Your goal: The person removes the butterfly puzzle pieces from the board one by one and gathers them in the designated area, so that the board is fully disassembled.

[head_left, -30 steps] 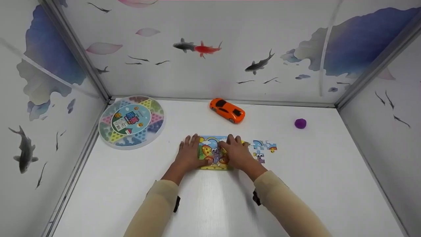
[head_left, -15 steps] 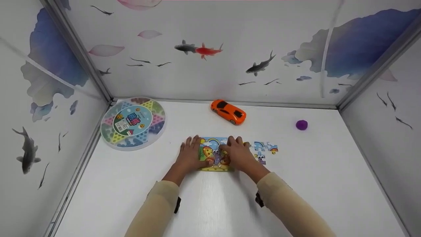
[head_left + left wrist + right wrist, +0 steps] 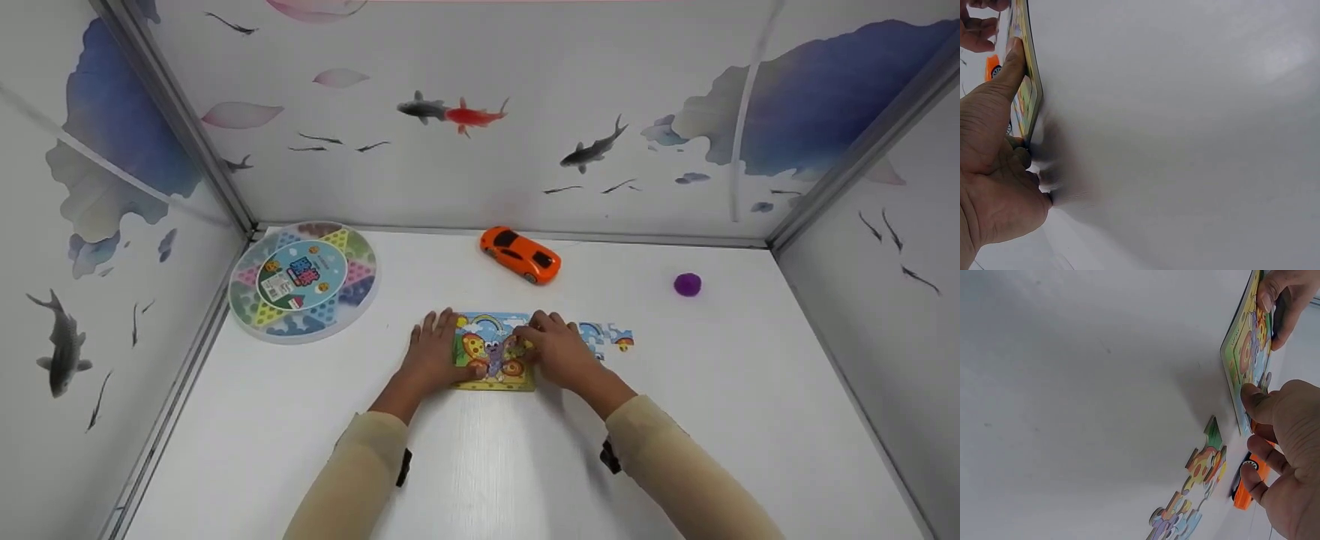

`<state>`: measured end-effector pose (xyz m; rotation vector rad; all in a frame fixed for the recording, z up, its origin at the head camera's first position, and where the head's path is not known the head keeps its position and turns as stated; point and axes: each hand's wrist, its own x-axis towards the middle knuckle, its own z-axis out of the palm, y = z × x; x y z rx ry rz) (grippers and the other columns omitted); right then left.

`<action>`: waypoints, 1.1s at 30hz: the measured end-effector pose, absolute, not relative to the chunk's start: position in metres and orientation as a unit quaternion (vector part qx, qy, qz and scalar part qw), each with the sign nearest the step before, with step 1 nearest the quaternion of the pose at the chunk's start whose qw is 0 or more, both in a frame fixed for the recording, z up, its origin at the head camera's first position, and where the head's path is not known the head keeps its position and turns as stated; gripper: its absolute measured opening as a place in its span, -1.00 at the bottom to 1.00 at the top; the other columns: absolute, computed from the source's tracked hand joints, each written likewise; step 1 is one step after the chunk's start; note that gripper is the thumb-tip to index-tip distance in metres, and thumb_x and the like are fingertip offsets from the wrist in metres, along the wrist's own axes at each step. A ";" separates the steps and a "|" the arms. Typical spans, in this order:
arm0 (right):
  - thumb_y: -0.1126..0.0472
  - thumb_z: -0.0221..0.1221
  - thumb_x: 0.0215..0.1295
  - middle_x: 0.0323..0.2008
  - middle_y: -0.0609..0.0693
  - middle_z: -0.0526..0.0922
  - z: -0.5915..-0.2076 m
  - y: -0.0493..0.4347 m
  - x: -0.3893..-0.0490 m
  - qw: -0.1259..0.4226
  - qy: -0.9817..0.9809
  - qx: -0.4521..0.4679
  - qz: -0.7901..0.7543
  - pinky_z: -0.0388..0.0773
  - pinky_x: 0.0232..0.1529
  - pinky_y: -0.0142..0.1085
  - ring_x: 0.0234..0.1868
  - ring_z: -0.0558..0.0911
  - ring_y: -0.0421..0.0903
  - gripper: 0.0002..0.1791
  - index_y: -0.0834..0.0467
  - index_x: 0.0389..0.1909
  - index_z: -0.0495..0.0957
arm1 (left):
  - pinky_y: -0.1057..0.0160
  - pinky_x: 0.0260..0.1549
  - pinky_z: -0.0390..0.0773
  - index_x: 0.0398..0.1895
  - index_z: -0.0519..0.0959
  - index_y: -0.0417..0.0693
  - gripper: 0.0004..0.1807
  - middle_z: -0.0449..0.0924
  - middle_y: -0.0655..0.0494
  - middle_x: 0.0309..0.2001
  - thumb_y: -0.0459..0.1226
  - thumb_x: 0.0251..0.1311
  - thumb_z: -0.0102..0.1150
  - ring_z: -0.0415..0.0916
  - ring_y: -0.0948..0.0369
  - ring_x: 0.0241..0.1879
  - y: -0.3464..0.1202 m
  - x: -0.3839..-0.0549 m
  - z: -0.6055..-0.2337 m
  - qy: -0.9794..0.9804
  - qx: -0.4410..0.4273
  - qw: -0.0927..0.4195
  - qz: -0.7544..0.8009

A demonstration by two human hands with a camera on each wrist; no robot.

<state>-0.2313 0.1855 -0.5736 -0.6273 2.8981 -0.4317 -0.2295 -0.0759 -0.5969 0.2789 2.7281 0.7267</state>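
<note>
A butterfly jigsaw puzzle board (image 3: 493,360) lies flat at the middle of the table. My left hand (image 3: 430,358) holds its left side, with the thumb (image 3: 1013,64) on the top face and the fingers at the edge. Over the board's right edge, my right hand (image 3: 564,356) pinches a small puzzle piece between thumb (image 3: 1255,399) and fingers; the piece is mostly hidden. Just right of that hand lie several loose puzzle pieces (image 3: 622,337). In the right wrist view, these loose pieces (image 3: 1199,475) lie apart from the board, partly interlocked.
An orange toy car (image 3: 520,255) stands behind the board near the back wall. At the back left lies a round board game box (image 3: 304,281). A purple fuzzy ball (image 3: 687,284) sits at the back right. Walls (image 3: 510,172) with painted fish enclose the table.
My right hand has shifted right, from the butterfly's wing to the board's right edge, and more of the picture shows. It now covers part of the loose pieces. The left hand stays in place.
</note>
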 end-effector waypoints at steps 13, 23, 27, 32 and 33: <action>0.35 0.45 0.43 0.18 0.08 0.65 -0.572 0.218 -0.229 0.043 0.963 -0.215 -0.159 0.68 0.34 0.05 0.19 0.59 0.09 -0.54 0.03 0.30 0.70 | -0.24 0.80 -0.15 0.82 -0.02 -0.18 0.32 -0.07 -0.12 0.84 0.20 0.27 0.56 -0.23 -0.18 0.83 -0.077 -0.230 -0.599 0.949 0.097 0.145 0.264; 0.30 0.45 0.43 0.24 0.07 0.66 -0.571 0.251 -0.222 0.024 0.971 -0.179 -0.154 0.58 0.39 0.32 0.30 0.57 0.16 -0.76 0.07 0.05 0.74 | -0.25 0.80 -0.17 0.83 -0.02 -0.15 0.31 -0.07 -0.12 0.84 0.20 0.27 0.55 -0.24 -0.18 0.84 -0.076 -0.229 -0.596 0.950 0.099 0.148 0.258; 0.29 0.47 0.42 0.22 0.08 0.68 -0.572 0.265 -0.219 0.015 0.971 -0.182 -0.157 0.60 0.32 0.29 0.26 0.57 0.15 -0.81 0.09 -0.02 0.74 | -0.24 0.80 -0.19 0.83 -0.04 -0.13 0.30 -0.10 -0.11 0.84 0.21 0.29 0.54 -0.26 -0.17 0.84 -0.076 -0.229 -0.598 0.950 0.098 0.152 0.255; 0.31 0.49 0.38 0.18 0.09 0.69 -0.573 0.286 -0.211 0.003 0.969 -0.184 -0.164 0.59 0.26 0.23 0.20 0.56 0.15 -0.80 0.08 -0.05 0.74 | -0.24 0.80 -0.18 0.83 -0.03 -0.14 0.31 -0.09 -0.12 0.84 0.21 0.28 0.54 -0.25 -0.18 0.84 -0.076 -0.229 -0.599 0.949 0.098 0.150 0.259; 0.32 0.49 0.38 0.18 0.09 0.69 -0.573 0.290 -0.210 0.001 0.969 -0.183 -0.164 0.59 0.26 0.23 0.20 0.56 0.15 -0.79 0.08 -0.04 0.75 | -0.24 0.80 -0.18 0.83 -0.04 -0.13 0.31 -0.09 -0.12 0.84 0.22 0.28 0.54 -0.25 -0.18 0.84 -0.076 -0.229 -0.599 0.949 0.097 0.150 0.258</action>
